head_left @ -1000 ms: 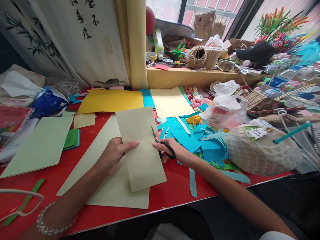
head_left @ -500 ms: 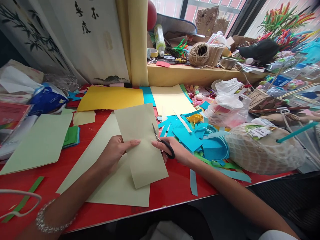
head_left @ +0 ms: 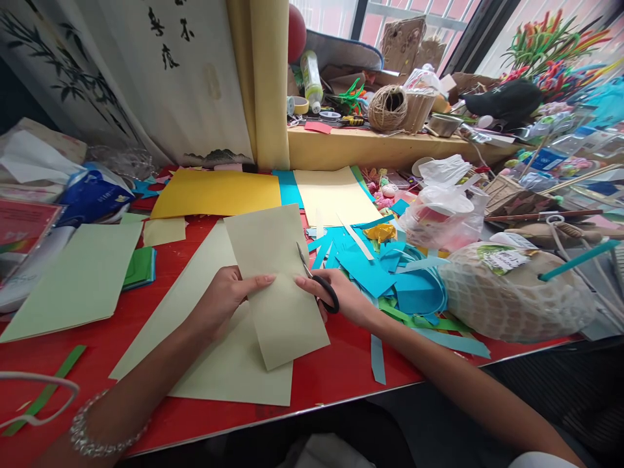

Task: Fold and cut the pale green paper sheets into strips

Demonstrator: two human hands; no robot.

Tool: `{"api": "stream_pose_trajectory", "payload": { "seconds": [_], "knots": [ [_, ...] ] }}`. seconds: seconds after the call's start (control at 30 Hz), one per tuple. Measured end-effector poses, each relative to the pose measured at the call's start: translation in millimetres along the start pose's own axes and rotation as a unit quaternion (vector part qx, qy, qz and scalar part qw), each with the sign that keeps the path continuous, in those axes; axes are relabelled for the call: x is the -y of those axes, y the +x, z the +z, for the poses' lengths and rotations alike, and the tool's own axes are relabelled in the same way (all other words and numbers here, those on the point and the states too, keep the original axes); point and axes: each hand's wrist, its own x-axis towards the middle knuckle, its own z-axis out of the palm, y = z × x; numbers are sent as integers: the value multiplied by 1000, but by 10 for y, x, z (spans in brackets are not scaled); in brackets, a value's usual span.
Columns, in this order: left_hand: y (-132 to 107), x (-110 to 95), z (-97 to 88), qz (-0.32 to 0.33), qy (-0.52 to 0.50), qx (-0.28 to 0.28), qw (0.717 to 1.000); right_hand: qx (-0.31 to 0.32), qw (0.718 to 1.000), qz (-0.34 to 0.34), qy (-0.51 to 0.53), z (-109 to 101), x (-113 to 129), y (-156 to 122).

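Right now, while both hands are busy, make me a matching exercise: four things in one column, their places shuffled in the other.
Things
1. scissors
2. ball of twine
3. bracelet
4. yellow sheet

Places
A. on the window ledge
B. on the far part of the red table
C. in the right hand
D. around the left forearm

Pairs: 1-C, 2-A, 3-D, 4-B

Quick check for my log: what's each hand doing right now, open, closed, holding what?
Left hand: closed on the pale green sheet, thumb on top.
Right hand: closed, holding black-handled scissors, thumb on the sheet.
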Motion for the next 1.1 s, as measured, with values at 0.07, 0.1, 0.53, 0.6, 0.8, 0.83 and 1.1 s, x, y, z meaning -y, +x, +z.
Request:
{"api": "stream_pose_trajectory", "payload": {
  "seconds": [0.07, 0.1, 0.53, 0.6, 0.8, 0.83, 1.1],
  "knots": [
    [6, 1, 4, 2, -1, 3, 1000, -2, 1000, -6, -3, 6, -8, -2],
    [9, 1, 6, 3, -1, 5, 1000, -2, 1000, -11, -4, 8, -12, -3],
    [2, 11, 7, 7, -1, 6, 1000, -26, 999, -37, -9, 30, -61, -6],
    [-1, 9, 7, 5, -4, 5, 1000, -25, 999, -37, -7, 37, -67, -7],
    [-2, 0, -5, 2, -2, 7, 1000, -19, 999, -37, -10, 53, -87, -6],
    [-1, 0, -7, 2, -1, 7, 1000, -18, 999, -37, -10, 53, -86, -6],
    [-5, -6, 15, -17, 19, 36, 999, -23, 999, -27, 2, 40, -59, -14]
  ]
}}
